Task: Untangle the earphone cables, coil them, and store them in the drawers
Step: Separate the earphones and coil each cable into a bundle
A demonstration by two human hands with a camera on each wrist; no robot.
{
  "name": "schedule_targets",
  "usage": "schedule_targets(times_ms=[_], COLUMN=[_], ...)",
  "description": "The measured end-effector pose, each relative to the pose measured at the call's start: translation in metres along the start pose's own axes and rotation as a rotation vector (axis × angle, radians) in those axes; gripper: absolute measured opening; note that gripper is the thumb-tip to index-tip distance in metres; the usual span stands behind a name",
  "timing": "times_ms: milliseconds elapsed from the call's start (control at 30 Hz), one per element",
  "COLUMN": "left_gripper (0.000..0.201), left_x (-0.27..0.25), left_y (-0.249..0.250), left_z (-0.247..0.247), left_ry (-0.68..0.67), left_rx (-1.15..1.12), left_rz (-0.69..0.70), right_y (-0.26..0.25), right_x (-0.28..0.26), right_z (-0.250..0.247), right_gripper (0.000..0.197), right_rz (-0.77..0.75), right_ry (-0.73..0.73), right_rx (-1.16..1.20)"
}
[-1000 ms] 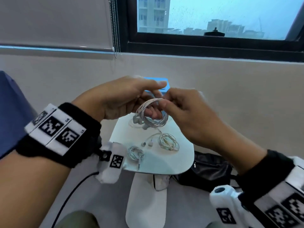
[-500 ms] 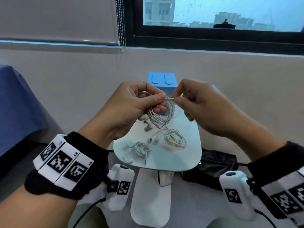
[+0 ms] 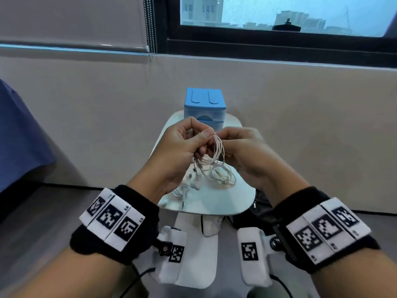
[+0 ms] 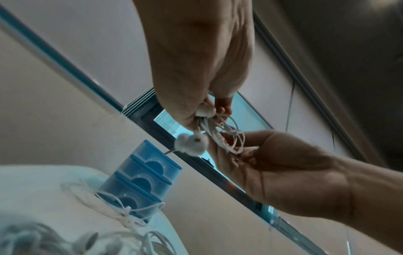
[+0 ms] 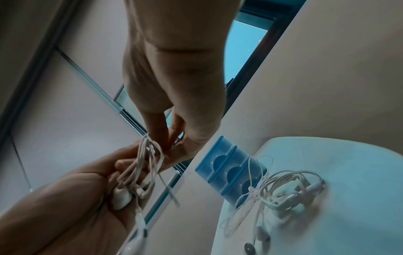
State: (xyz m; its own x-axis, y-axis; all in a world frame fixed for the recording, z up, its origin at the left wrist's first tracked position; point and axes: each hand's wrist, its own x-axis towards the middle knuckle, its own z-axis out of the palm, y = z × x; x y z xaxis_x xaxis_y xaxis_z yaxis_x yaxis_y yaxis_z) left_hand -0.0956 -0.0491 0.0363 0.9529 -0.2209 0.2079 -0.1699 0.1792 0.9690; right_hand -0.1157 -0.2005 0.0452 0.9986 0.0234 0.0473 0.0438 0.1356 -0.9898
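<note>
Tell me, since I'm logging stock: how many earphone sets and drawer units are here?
Earphone sets held in the hands: 1
Earphone sets lying on the table: 2
Blue drawer units: 1
Total: 4

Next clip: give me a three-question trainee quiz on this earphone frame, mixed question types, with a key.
1. True or false: the coil rests on the table.
2. How many earphone sets lie on the table? A) none B) two C) four
3. Fill in: the drawers are coloured ____.

Key:
1. False. The left hand and right hand both grip it above the table.
2. B. One bundle lies to the right, one set nearer the left wrist.
3. Blue.
</note>
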Motion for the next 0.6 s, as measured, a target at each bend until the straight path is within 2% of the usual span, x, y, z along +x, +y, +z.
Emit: schedule_targets(times_ms=[100, 200, 333, 433, 500, 600], left_gripper=[0.012, 0.011, 0.012, 0.007, 0.009, 0.015], left_x=[0.001, 0.003, 0.004, 0.002, 0.001, 0.001], left_y=[0.001, 0.003, 0.008, 0.016, 0.022, 0.030], left_z=[-0.004, -0.012, -0.018, -0.022, -0.023, -0.024], left_ry=[0.049, 0.059, 0.014, -0.080, -0.160, -0.238], left_rx=[0.122, 0.211, 0.308, 0.374, 0.431, 0.507], left_rz=[0.099, 0.162, 0.203, 0.218, 0.236, 0.257], right_y=[-0.004, -0.010, -0.016, -0.023, -0.028, -0.032], right_x=[0.000, -0.001, -0.001, -0.004, -0.007, -0.007], right_z=[0.004, 0.007, 0.011, 0.011, 0.009, 0.005], right_gripper=[0.018, 0.039, 0.043, 0.040, 0.039, 0.051], right_rz=[0.107, 0.140, 0.114, 0.167, 0.152, 0.063], right_ry=[-0.004, -0.040, -0.006, -0.147, -0.246, -0.252], right_rx=[0.203, 0.283, 0.249, 0.309, 0.239, 0.019])
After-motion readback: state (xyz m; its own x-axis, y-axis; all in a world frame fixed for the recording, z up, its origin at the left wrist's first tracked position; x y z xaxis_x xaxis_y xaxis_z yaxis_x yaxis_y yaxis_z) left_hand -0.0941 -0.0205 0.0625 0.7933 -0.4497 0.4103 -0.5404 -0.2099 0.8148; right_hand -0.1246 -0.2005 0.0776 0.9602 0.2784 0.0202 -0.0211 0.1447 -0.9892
